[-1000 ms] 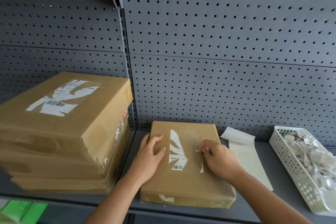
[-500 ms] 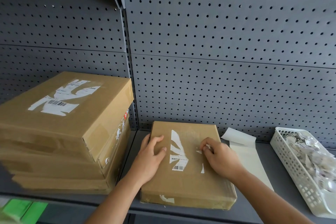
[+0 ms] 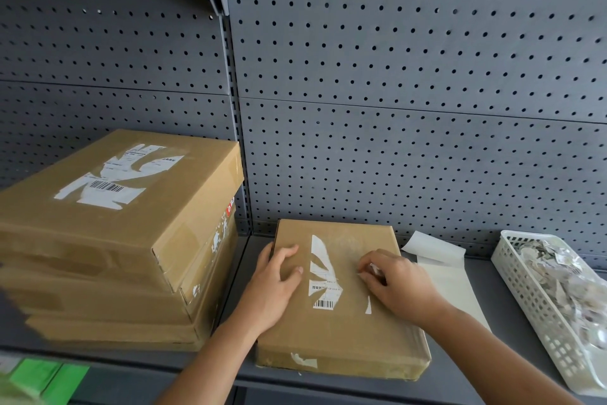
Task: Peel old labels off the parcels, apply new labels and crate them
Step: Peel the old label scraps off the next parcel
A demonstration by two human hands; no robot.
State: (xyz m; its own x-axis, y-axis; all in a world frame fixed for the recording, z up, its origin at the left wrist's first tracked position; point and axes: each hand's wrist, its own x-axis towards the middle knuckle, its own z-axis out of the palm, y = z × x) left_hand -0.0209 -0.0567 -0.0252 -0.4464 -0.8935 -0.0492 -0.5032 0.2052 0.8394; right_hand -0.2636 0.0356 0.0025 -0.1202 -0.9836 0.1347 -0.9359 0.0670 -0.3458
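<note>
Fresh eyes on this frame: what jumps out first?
Two hands are on the flat parcel at centre: the left hand presses its top, the right hand pinches a label scrap beside the torn label. Left stands a parcel stack with a ragged label on top. Far right, a white basket holds peeled scraps.

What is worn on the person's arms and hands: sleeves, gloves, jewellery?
Nothing that shows. The left hand and right hand are ungloved. Both forearms are bare to the frame's lower edge, with no sleeve in view, and no watch, bracelet or ring is visible.
</note>
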